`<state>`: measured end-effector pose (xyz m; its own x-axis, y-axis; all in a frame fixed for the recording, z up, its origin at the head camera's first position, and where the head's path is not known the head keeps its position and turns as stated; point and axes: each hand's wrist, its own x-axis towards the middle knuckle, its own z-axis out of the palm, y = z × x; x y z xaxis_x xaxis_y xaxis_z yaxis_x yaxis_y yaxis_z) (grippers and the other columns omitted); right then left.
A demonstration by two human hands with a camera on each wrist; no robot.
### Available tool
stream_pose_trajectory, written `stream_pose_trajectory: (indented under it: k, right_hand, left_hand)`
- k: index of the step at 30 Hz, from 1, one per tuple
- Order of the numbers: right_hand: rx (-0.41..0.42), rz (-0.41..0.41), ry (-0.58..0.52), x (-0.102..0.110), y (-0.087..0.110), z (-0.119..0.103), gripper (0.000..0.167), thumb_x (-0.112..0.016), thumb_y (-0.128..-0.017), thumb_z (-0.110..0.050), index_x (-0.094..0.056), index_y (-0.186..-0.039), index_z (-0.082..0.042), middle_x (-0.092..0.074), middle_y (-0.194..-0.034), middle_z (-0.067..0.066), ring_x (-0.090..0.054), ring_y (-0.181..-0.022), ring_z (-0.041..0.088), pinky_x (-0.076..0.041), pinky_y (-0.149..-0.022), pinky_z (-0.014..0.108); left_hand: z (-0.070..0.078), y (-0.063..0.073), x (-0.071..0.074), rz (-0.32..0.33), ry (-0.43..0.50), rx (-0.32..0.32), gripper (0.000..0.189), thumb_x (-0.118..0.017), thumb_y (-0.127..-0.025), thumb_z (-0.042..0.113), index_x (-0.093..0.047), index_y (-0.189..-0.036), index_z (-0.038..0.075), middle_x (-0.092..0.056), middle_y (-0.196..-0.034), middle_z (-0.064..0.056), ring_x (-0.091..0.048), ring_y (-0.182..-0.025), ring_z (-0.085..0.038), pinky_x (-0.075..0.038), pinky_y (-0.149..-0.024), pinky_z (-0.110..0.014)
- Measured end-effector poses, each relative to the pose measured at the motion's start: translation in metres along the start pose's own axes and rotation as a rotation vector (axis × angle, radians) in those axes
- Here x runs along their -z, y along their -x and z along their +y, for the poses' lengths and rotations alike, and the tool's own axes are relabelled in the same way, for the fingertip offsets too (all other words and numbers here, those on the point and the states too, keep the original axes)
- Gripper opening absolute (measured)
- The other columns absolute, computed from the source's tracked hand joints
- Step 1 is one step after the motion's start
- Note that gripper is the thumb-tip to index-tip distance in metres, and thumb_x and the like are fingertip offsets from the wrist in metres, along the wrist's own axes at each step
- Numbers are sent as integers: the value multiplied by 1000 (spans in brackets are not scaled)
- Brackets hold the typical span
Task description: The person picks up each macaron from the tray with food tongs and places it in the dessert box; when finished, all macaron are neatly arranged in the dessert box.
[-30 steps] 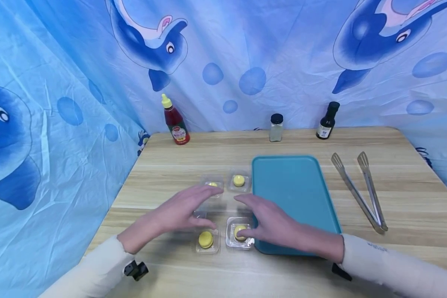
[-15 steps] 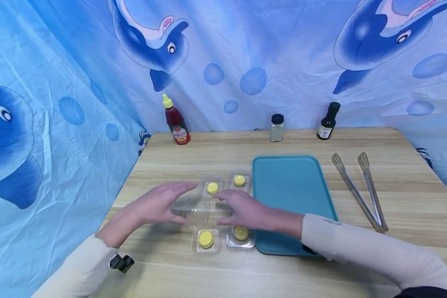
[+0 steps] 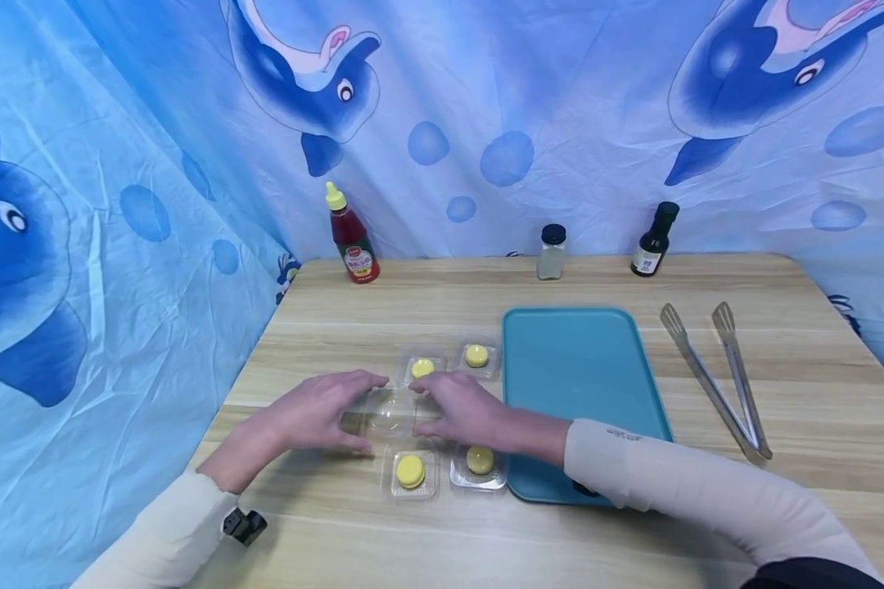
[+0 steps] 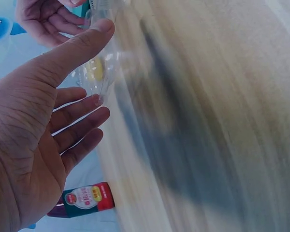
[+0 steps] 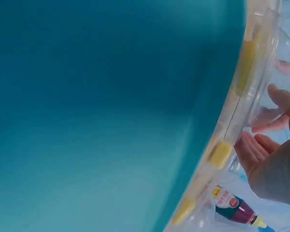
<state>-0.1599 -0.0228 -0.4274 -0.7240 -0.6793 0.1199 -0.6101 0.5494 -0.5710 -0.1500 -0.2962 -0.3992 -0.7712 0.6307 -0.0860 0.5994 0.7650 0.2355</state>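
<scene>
Several small clear plastic boxes lie on the wooden table. Near the front are a box with a yellow macaron (image 3: 410, 471) and one with a paler macaron (image 3: 480, 460). Two more yellow macarons (image 3: 476, 356) sit in boxes farther back. A clear plastic piece (image 3: 390, 413) with a round dome stands between my hands. My left hand (image 3: 324, 409) is on its left, thumb and fingers spread apart. On its right, my right hand (image 3: 464, 411) has its fingertips at the edge; whether they touch is unclear. In the left wrist view, my left fingertips (image 4: 97, 100) come close to clear plastic.
A teal tray (image 3: 582, 368) lies right of the boxes, under my right forearm. Metal tongs (image 3: 722, 384) rest spread at the far right. A red sauce bottle (image 3: 355, 245), a black-capped jar (image 3: 551, 254) and a dark bottle (image 3: 653, 241) stand along the back.
Both hands have shifted left, away from the front boxes, to either side of the clear plastic piece. Over the last half second my right hand has edged slightly farther left.
</scene>
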Motion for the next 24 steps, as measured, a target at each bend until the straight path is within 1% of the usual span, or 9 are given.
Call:
stream_pose_trajectory:
  k: [4,11,14,16,19,21,24]
  right_hand:
    - [-29,13,-18,-4,-1,-1,68,-95,-81,-28,-66,-137,-2,-72,-131,12,-70,-118,25,-58,-102,32]
    - [-52,19,-44,-7,-3,-4,73,-96,-81,-28,-64,-140,0,-71,-134,14,-70,-118,27,-58,-101,31]
    - [-58,36,-89,-8,-4,-3,70,-95,-82,-25,-64,-139,0,-71,-133,15,-72,-114,26,-60,-96,27]
    - [-75,52,-169,-7,-5,-3,67,-94,-83,-21,-64,-139,2,-70,-132,15,-74,-110,26,-60,-91,23]
    - [-121,81,-357,-4,-6,-2,62,-91,-85,-10,-63,-139,5,-69,-131,18,-76,-103,26,-61,-84,21]
    - [-166,102,-484,-1,-7,-2,60,-88,-87,-4,-62,-140,5,-69,-129,19,-76,-102,27,-62,-83,23]
    - [-232,134,-657,1,-8,-1,55,-83,-88,4,-63,-139,7,-71,-121,19,-75,-100,27,-64,-82,28]
  left_hand:
    - [0,-1,-3,5,0,2,96,-95,-75,51,-55,-151,8,-64,-145,-9,-62,-131,-31,-53,-109,-55]
    - [-1,0,-3,31,-18,-12,89,-94,-77,47,-58,-148,8,-66,-140,-8,-66,-125,-29,-57,-104,-52]
    - [-1,1,-1,52,-12,-16,85,-94,-78,45,-60,-147,9,-68,-137,-5,-68,-121,-25,-58,-102,-50]
    - [-1,1,1,67,-2,-14,82,-94,-79,44,-61,-146,9,-69,-136,-3,-68,-119,-23,-59,-101,-48]
    - [0,1,4,88,9,-11,79,-93,-81,42,-61,-146,10,-69,-136,-1,-69,-117,-21,-59,-99,-49]
    - [1,1,6,104,8,-11,79,-92,-82,43,-60,-147,12,-69,-135,-1,-69,-117,-21,-60,-98,-49]
    - [3,-1,9,139,3,-23,80,-92,-82,43,-59,-148,12,-69,-135,-2,-69,-118,-22,-59,-99,-49]
